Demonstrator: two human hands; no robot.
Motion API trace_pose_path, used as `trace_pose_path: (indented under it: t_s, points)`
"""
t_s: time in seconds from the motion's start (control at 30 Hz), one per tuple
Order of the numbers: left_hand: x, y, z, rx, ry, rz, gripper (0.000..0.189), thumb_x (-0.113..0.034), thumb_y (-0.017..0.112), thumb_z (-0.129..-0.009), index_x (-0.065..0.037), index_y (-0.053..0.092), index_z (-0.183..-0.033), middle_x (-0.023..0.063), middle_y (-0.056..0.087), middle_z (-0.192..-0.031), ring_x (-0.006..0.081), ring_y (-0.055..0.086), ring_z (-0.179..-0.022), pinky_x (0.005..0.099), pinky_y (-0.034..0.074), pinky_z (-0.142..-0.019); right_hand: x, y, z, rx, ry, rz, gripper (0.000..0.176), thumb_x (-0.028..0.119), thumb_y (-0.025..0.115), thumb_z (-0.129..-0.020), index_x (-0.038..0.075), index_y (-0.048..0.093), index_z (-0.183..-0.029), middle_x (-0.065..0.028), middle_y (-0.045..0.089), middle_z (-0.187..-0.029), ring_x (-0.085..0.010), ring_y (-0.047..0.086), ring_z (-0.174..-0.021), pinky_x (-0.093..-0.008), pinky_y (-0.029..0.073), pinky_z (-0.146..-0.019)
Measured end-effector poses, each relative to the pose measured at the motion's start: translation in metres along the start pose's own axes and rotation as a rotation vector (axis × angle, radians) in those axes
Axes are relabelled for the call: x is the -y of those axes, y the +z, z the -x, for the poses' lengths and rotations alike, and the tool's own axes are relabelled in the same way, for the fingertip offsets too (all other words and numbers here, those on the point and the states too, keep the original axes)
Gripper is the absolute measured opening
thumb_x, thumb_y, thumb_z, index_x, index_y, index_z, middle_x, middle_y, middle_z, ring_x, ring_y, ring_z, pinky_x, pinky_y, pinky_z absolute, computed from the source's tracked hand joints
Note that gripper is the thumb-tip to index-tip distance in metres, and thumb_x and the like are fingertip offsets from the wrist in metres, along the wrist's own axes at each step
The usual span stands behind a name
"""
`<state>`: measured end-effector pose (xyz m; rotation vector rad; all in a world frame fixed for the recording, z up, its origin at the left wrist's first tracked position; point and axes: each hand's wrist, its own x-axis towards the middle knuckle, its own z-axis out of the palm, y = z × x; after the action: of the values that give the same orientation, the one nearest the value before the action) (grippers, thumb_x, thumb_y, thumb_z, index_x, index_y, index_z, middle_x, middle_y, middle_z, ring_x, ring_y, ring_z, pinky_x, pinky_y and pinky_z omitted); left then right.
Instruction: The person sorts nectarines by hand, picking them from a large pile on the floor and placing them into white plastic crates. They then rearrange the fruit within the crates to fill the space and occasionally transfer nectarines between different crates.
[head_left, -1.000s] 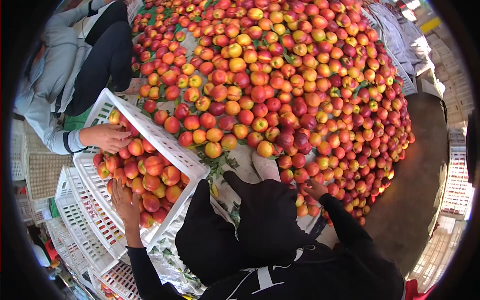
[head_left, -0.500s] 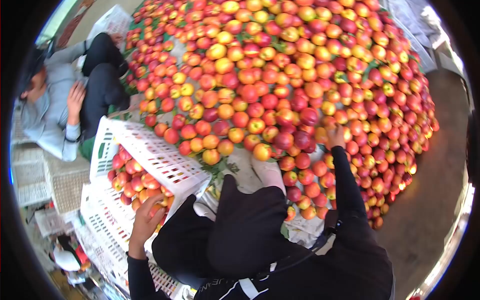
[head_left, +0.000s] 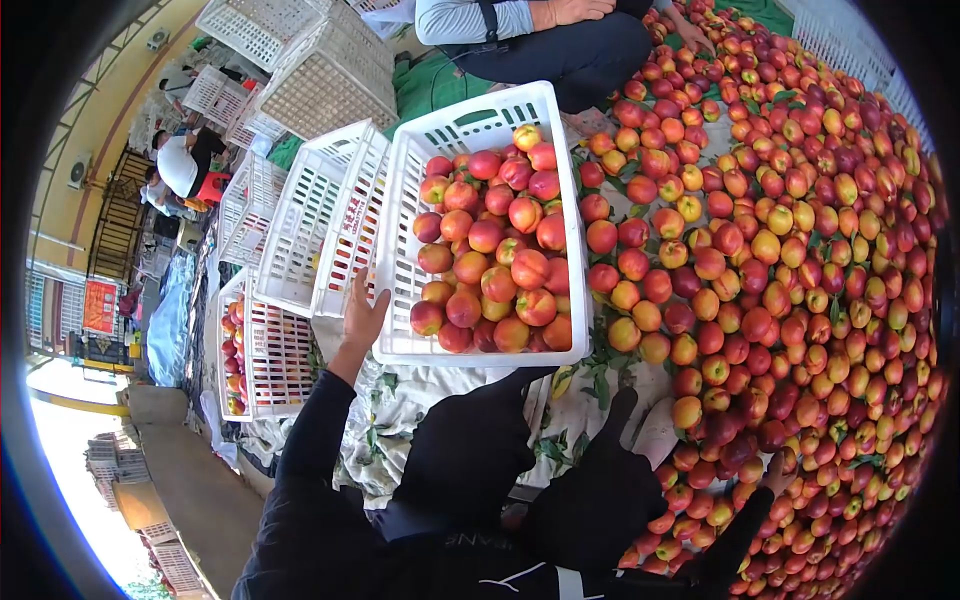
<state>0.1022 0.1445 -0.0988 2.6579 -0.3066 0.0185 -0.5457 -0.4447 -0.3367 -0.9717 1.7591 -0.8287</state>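
Note:
My left hand [head_left: 364, 312] has its fingers spread beside the lower left corner of a white plastic crate [head_left: 400, 340], with nothing held. Red and yellow nectarines [head_left: 485, 237] lie inside that crate, mostly in its middle and right part. Down at the lower right, my right hand [head_left: 778, 472] rests among the fruit of a large pile [head_left: 760, 325]. Its fingers are partly hidden by nectarines and the sleeve, so its grip does not show clearly.
White crates [head_left: 325, 215] stand left of the fruit crate, one with fruit [head_left: 235, 350]. A person with crossed legs [head_left: 570, 45] sits at the top, a hand near the pile. Stacked crates [head_left: 330, 75] are behind. Leaves [head_left: 600, 388] litter the white sheet [head_left: 400, 400].
The view has turned to the left, bringing the crates to the middle. My left hand now shows at the crate's near corner, and my right hand is lower in the view, still at the pile.

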Motion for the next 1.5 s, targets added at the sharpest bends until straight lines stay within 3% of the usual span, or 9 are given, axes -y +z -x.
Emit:
trace_pose_path:
  t_s: [0.03, 0.1, 0.3, 0.6, 0.8, 0.9, 1.07, 1.27, 1.5]
  points:
    - [0.022, 0.023, -0.010, -0.066, 0.089, -0.077, 0.066, -0.024, 0.063, -0.088, -0.002, 0.033, -0.143, 0.0266, 0.049, -0.134, 0.0385, 0.050, -0.123, 0.0451, 0.040, -0.102, -0.017, -0.010, -0.016, 0.049, -0.671, 0.622, 0.073, 0.026, 0.080, -0.075, 0.011, 0.047, -0.138, -0.0179, 0.052, -0.134, -0.0283, 0.051, -0.124, -0.0440, 0.044, -0.102]
    - [0.023, 0.043, -0.026, -0.064, 0.028, -0.198, 0.065, -0.030, 0.057, -0.091, -0.001, 0.031, -0.143, 0.0295, 0.052, -0.130, 0.0422, 0.054, -0.116, 0.0489, 0.043, -0.097, -0.003, -0.015, -0.002, 0.215, -1.158, 1.020, 0.064, 0.017, 0.075, -0.080, 0.012, 0.048, -0.137, -0.0183, 0.051, -0.135, -0.0307, 0.051, -0.125, -0.0441, 0.046, -0.100]
    - [-0.002, 0.043, -0.041, -0.027, -0.113, -0.203, 0.058, -0.032, 0.053, -0.093, 0.000, 0.035, -0.138, 0.0272, 0.059, -0.120, 0.0447, 0.059, -0.106, 0.0509, 0.046, -0.091, 0.222, 0.145, 0.271, 0.916, -0.139, -0.117, 0.068, 0.009, 0.068, -0.086, 0.010, 0.035, -0.145, -0.0137, 0.048, -0.132, -0.0247, 0.054, -0.119, -0.0348, 0.047, -0.099]
    - [-0.021, 0.032, -0.040, 0.070, -0.228, -0.095, 0.052, -0.031, 0.051, -0.094, -0.003, 0.035, -0.135, 0.0267, 0.064, -0.110, 0.0439, 0.064, -0.097, 0.0536, 0.049, -0.084, 0.293, 0.322, 0.482, 1.513, -1.336, 0.558, 0.069, 0.013, 0.074, -0.076, 0.011, 0.042, -0.138, -0.0140, 0.051, -0.130, -0.0306, 0.057, -0.117, -0.0375, 0.047, -0.098]
    - [-0.030, 0.022, -0.039, 0.125, -0.274, 0.064, 0.055, -0.024, 0.055, -0.091, -0.005, 0.034, -0.138, 0.0231, 0.053, -0.132, 0.0407, 0.057, -0.113, 0.0520, 0.044, -0.094, 0.248, 0.365, 0.502, 1.477, -1.500, 0.803, 0.064, 0.029, 0.070, -0.080, 0.014, 0.044, -0.136, -0.0146, 0.047, -0.135, -0.0347, 0.054, -0.117, -0.0419, 0.048, -0.094]
    - [-0.031, 0.029, -0.034, -0.257, 0.152, -0.162, 0.067, -0.019, 0.060, -0.087, -0.005, 0.030, -0.145, 0.0212, 0.040, -0.145, 0.0385, 0.042, -0.130, 0.0497, 0.031, -0.109, 0.275, 0.332, 0.490, 1.411, -1.280, 0.821, 0.057, 0.024, 0.067, -0.084, 0.013, 0.045, -0.136, -0.0135, 0.044, -0.140, -0.0329, 0.054, -0.120, -0.0387, 0.046, -0.098]
    - [-0.101, 0.060, -0.003, 0.227, 0.562, 0.039, 0.061, -0.026, 0.065, -0.085, -0.008, 0.043, -0.140, 0.0165, 0.035, -0.149, 0.0375, 0.042, -0.129, 0.0499, 0.039, -0.104, 0.277, 0.242, 0.446, 1.244, -0.977, 0.720, 0.053, 0.015, 0.068, -0.085, 0.007, 0.048, -0.133, -0.0156, 0.048, -0.134, -0.0273, 0.063, -0.107, -0.0367, 0.050, -0.089]
    - [-0.139, 0.100, -0.016, 0.562, 0.306, 0.064, 0.057, -0.030, 0.067, -0.080, -0.006, 0.051, -0.129, 0.0141, 0.047, -0.132, 0.0340, 0.047, -0.124, 0.0464, 0.045, -0.098, 0.222, 0.135, 0.385, 0.995, -0.707, 0.837, 0.048, 0.013, 0.068, -0.086, 0.002, 0.051, -0.129, -0.0155, 0.057, -0.123, -0.0247, 0.066, -0.102, -0.0359, 0.052, -0.087]
    - [-0.104, 0.089, -0.006, 0.013, 0.432, 0.009, 0.045, -0.027, 0.064, -0.083, -0.006, 0.055, -0.121, 0.0157, 0.048, -0.136, 0.0365, 0.046, -0.123, 0.0483, 0.043, -0.099, 0.177, 0.087, 0.357, 0.987, -0.579, 0.726, 0.039, 0.014, 0.064, -0.091, 0.002, 0.053, -0.127, -0.0129, 0.064, -0.113, -0.0233, 0.067, -0.100, -0.0353, 0.053, -0.085]
